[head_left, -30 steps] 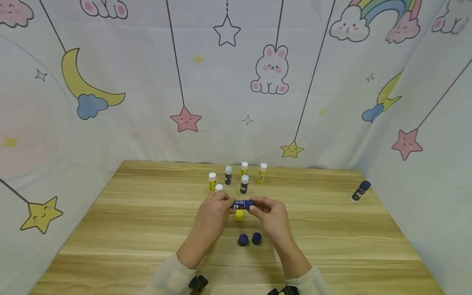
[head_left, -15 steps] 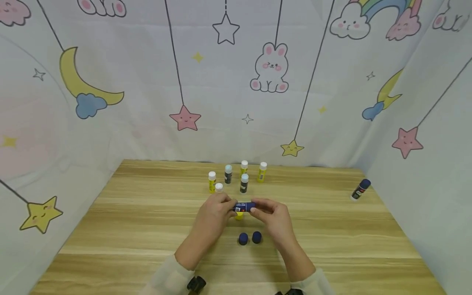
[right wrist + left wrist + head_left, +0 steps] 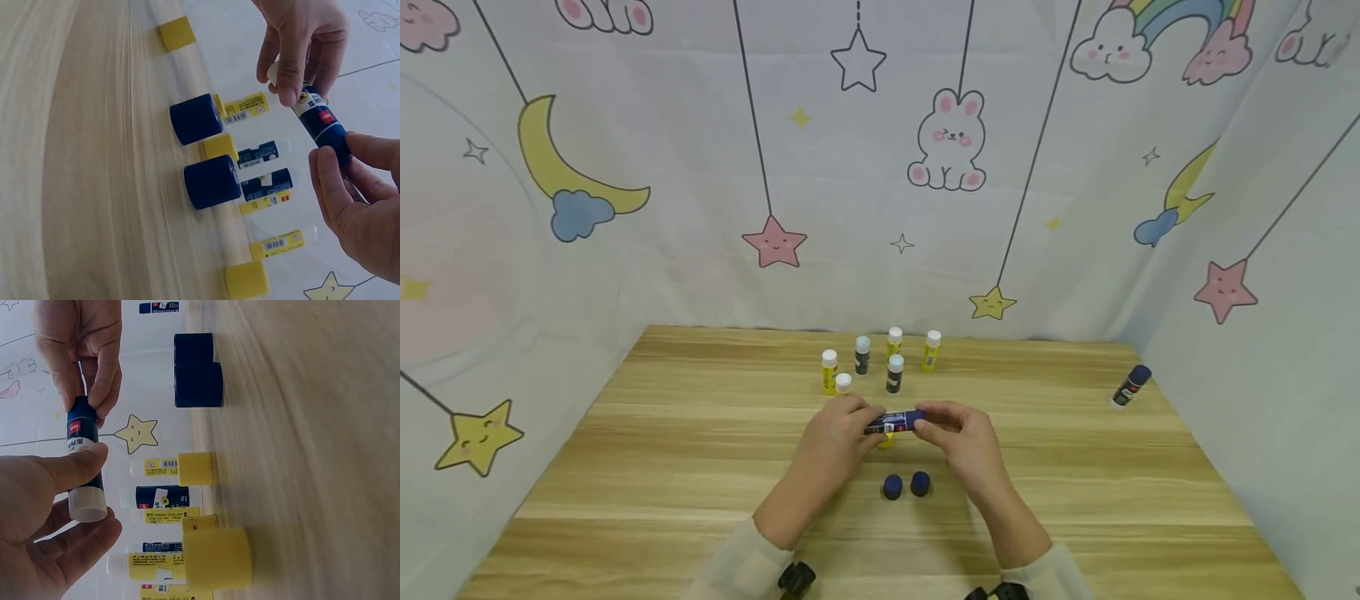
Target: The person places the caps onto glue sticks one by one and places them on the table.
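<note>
Left hand: my thumb lies across the barrel just short of the white end, fingers bent behind it; a closed, light hold.
Right hand: thumb and fingertips pinch the navy end, drawn in only as far as its thickness allows.
Glue stick: between my two hands, lifted off the table, its navy cap at my right fingers and its white end by my left.
Tilt: a second ago the stick lay nearly level; now its right end rides higher and my right forearm has swung a little outward.
Meaning: I judge this a small shift of hold, as the cap is still on and the stick whole; whether I am twisting or pulling, I cannot tell.
Yellow cap: below the stick, partly covered by it.
Loose navy caps: two, side by side between my wrists, nearer me than the hands.
Pale-topped sticks: a yellow and dark group standing beyond my left hand.
Lone navy-topped stick: upright, well off to the right of my right hand.
Cloth: behind everything, printed with stars and a rabbit.
</note>
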Demonstrator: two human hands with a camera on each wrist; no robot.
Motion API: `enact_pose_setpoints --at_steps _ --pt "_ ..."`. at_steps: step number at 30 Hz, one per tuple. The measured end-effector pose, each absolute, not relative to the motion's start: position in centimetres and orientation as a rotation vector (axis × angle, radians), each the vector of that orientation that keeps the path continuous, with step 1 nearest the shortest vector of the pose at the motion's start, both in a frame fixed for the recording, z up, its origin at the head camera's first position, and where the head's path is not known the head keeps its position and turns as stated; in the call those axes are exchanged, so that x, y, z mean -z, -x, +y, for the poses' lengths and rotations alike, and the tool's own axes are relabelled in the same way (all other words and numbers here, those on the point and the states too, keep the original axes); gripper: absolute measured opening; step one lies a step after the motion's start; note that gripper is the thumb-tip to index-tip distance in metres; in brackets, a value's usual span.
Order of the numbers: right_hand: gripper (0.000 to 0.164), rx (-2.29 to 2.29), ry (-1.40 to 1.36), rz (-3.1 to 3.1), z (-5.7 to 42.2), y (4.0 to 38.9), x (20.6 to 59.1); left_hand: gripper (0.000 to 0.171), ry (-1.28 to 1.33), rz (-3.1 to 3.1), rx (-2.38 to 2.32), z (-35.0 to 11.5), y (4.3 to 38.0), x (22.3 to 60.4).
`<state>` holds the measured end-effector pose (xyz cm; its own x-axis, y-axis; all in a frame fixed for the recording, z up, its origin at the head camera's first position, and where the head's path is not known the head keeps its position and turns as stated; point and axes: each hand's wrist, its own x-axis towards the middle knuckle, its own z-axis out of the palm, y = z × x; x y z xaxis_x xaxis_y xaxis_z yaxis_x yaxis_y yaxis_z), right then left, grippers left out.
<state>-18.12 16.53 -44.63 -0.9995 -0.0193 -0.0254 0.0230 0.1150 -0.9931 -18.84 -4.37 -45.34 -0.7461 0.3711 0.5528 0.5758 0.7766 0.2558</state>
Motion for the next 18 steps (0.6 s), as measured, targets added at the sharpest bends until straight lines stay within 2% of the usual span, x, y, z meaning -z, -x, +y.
enact_pose_setpoints --at_steps 18 --pt "0.031 1.864 -0.102 2.564 21.1 19.1 43.1 0.029 0.667 -2.424 0.492 -5.8 19.8 46.2"
